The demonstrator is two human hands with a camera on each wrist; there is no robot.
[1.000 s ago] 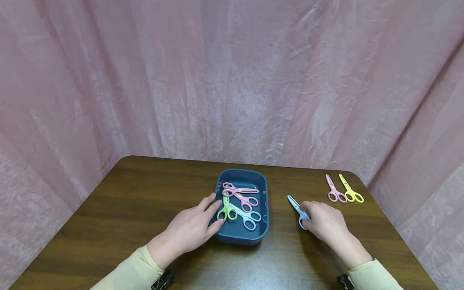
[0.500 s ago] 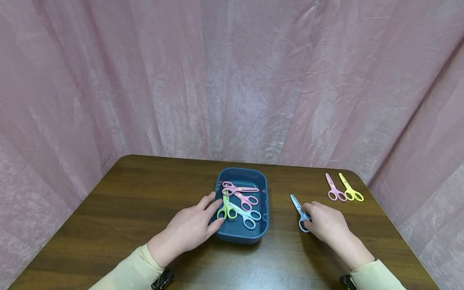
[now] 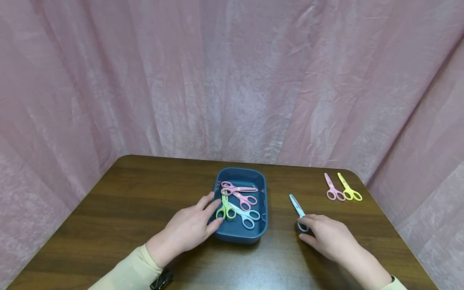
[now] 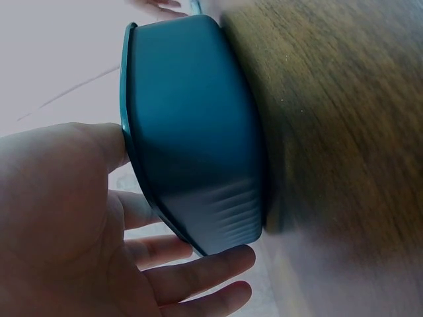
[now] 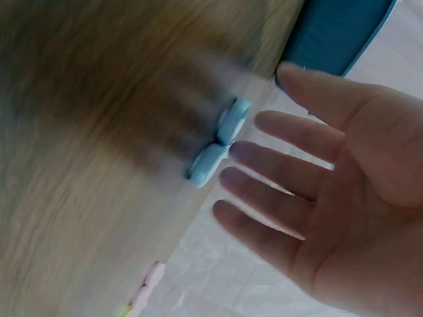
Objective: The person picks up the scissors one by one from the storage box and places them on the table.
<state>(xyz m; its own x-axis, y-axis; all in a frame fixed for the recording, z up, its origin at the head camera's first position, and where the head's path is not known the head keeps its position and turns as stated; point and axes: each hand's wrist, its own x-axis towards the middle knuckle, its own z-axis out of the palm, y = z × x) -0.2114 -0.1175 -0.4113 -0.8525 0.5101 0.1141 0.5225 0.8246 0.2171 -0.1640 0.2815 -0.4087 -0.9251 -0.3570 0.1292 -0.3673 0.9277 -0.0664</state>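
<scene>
L hand (image 3: 186,229) on box (image 3: 237,239) rim, fingers extended, not gripping; blue scissors (image 3: 296,205) on table (image 3: 152,181) R of box — long axis away & slightly L; R hand (image 3: 328,237) nearer, by handle end — fingers loose, holding nothing; contact unclear.

I have the bin (image 3: 239,238) on the table (image 3: 152,181), just right of the left hand (image 3: 185,229) and touching it, four pairs of scissors (image 3: 240,189) inside. A loose pair (image 3: 296,204) lies just ahead and left of the right hand (image 3: 328,235); beyond that hand, two further pairs (image 3: 331,187) lie side by side, the curtain (image 3: 232,88) behind.
</scene>
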